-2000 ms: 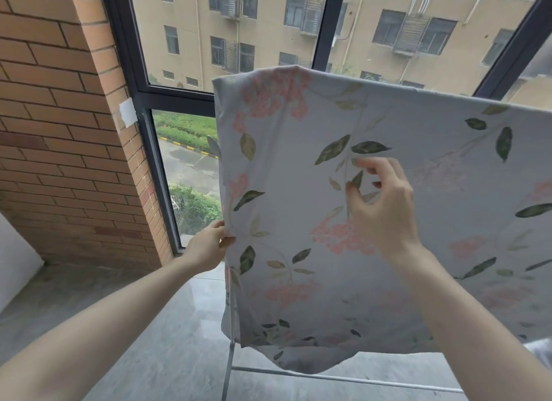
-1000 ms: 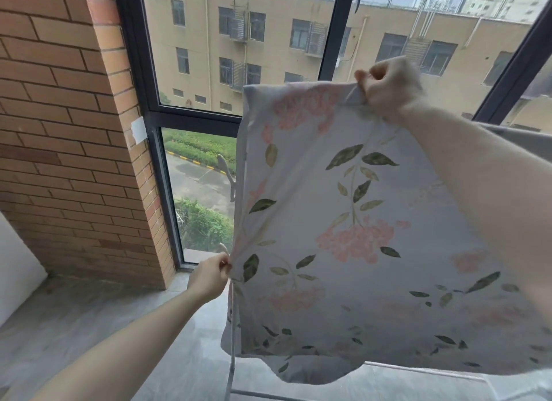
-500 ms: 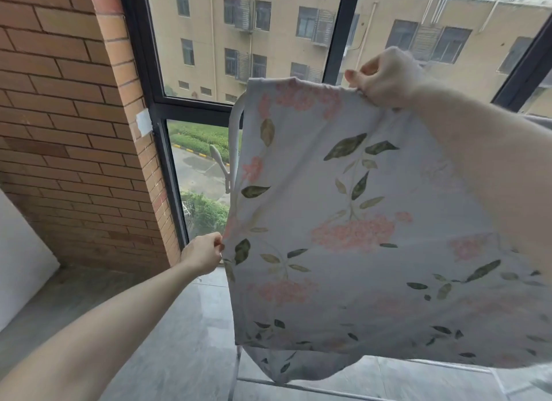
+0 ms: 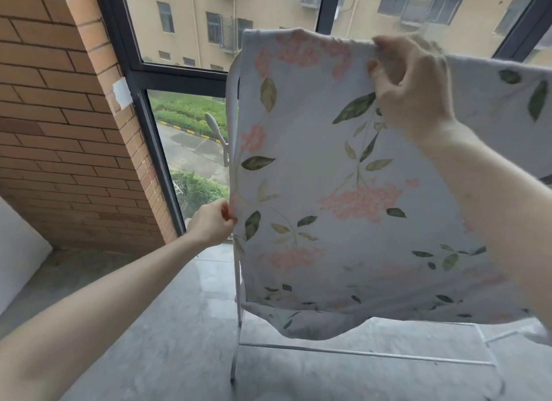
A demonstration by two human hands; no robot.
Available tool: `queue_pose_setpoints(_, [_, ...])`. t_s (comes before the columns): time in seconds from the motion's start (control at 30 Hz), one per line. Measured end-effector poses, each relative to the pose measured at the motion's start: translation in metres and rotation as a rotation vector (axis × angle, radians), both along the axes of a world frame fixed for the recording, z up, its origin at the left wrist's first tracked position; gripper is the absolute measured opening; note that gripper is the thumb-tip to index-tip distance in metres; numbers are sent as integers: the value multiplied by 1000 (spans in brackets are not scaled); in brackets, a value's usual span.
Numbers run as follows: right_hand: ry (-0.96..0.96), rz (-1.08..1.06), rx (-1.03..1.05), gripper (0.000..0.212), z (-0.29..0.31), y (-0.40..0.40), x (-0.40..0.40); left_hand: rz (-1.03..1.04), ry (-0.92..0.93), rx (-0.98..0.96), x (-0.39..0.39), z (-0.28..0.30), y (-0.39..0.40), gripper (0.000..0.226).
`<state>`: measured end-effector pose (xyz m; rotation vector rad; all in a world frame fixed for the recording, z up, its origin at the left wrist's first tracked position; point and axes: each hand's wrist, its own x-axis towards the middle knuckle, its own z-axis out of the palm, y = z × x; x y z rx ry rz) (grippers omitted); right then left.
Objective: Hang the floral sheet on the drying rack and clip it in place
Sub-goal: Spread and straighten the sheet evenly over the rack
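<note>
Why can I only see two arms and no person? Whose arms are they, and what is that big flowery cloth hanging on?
The camera sits on the person's head and looks forward and down, so you see what they see: just their own arms. No robot here. The big cloth is a floral sheet, pale with pink flowers and green leaves. It hangs over the top of a white drying rack, whose thin legs and bottom bar show under it. The left hand pinches the sheet's side edge. The right hand grips the sheet's top edge, up where it folds over the rack. I can see no clip on the sheet yet. Behind are a window, a brick wall and a grey floor.
</note>
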<state>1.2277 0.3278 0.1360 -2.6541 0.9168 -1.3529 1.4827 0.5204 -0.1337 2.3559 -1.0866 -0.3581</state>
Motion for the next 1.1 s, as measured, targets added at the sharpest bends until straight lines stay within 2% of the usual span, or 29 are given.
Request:
queue_pose_setpoints(0.13, [-182, 37, -3, 38, -34, 11, -36, 41, 31, -135, -18, 24, -3, 26])
queue_pose_setpoints(0.2, [-197, 16, 40, 40, -54, 13, -52, 0, 26, -181, -28, 38, -6, 27])
queue_pose_setpoints(0.3, [-184, -37, 186, 41, -85, 13, -76, -62, 10, -241, -45, 57, -14, 29])
queue_pose_setpoints(0.4, [-215, -97, 407, 38, -115, 15, -99, -112, 99, -279, -66, 66, -26, 26])
queue_pose_setpoints(0.6, [-347, -198, 697, 37, -170, 18, -150, -345, 220, -205, -110, 75, -68, 17])
queue_pose_setpoints(0.83, [-536, -435, 845, 35, -206, 15, -261, -542, 273, -141, -200, 82, -116, 14])
queue_pose_setpoints(1.1, [-523, -555, 971, 35, -239, 12, -394, -724, 173, -75, -324, 69, -175, 12])
